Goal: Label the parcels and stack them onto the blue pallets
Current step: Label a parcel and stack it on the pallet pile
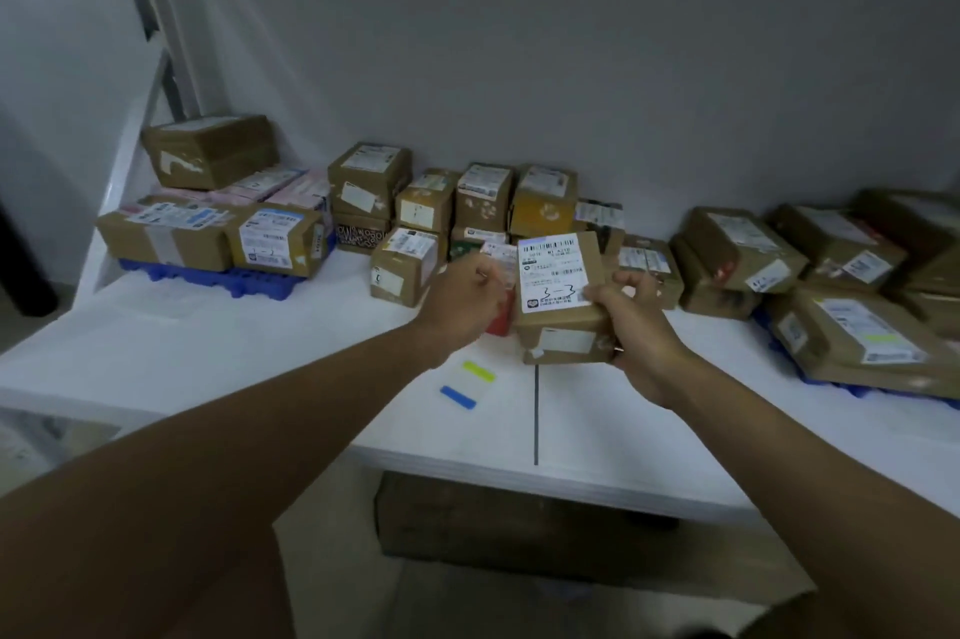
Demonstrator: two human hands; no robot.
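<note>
The parcels are spread along the back of the white tabletop [208, 342], and one small brown parcel [563, 305] is held just above it near the middle. At the far left, a blue pallet [208, 277] already carries several boxes, with a larger carton [210, 149] perched on top; that stack could be toppled if another box were set on it off-centre. Further right, a loose cluster of small unstacked boxes [415, 217] is packed closely behind the held parcel, so a neighbour could be knocked over by a careless sweep of an arm. The left hand [467, 300] is seen with fingers curled beside the parcel's left face; whether anything is pinched in it cannot be told. Below it, a yellow-green sticker [479, 371] and a blue sticker [458, 397] lie on the tabletop, and a wrong colour could be picked, or one could be brushed off by a forearm. The held parcel, tilted with its white shipping label [553, 272] facing up, is gripped at its right side by the right hand [631, 321] alone, so it could be dropped if the grip were loosened. At the far right, a second blue pallet [831, 381] is loaded with leaning boxes [852, 337], which could slide if more were added.
</note>
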